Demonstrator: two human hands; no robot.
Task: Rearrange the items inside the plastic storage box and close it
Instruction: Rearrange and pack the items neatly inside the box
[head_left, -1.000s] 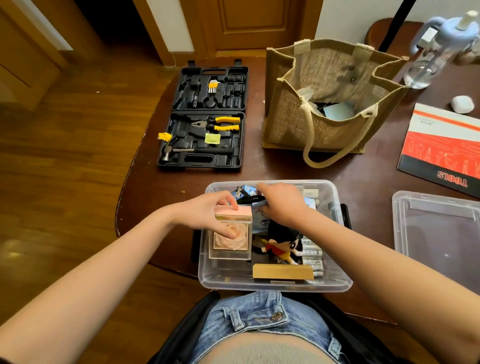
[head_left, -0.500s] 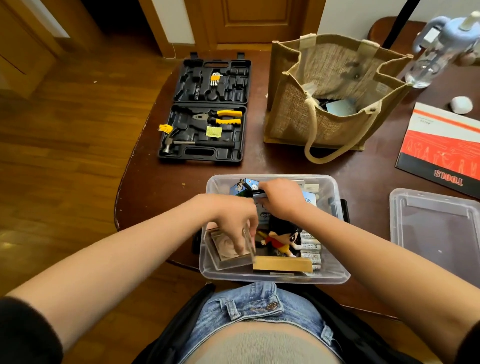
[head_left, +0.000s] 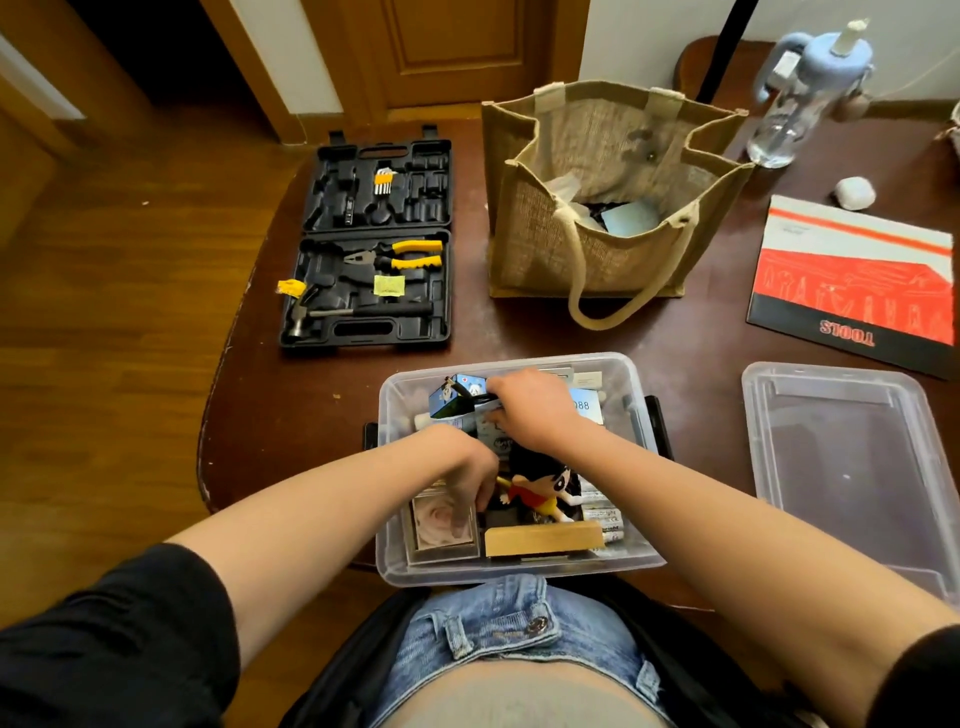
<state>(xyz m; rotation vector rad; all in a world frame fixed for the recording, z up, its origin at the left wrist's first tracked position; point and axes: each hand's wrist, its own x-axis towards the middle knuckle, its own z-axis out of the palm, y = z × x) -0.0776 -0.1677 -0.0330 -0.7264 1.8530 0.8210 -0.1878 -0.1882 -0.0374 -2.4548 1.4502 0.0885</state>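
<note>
Clear plastic box (head_left: 519, 566) sits at the table's near edge, both hands inside. Left hand (head_left: 462, 473) reaches down, fingers curled onto the rose case (head_left: 441, 525) in the near-left corner. Right hand (head_left: 530, 410) is further in, pinching a blue carton (head_left: 454, 397) at the back. Between the hands, a cartoon doll (head_left: 540, 488). Right of the right arm, the lid (head_left: 852, 467) lies off.

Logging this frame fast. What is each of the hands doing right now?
Left hand: fingers down on the clear rose box; grip cannot be told.
Right hand: closed on the small blue printed box.
</note>
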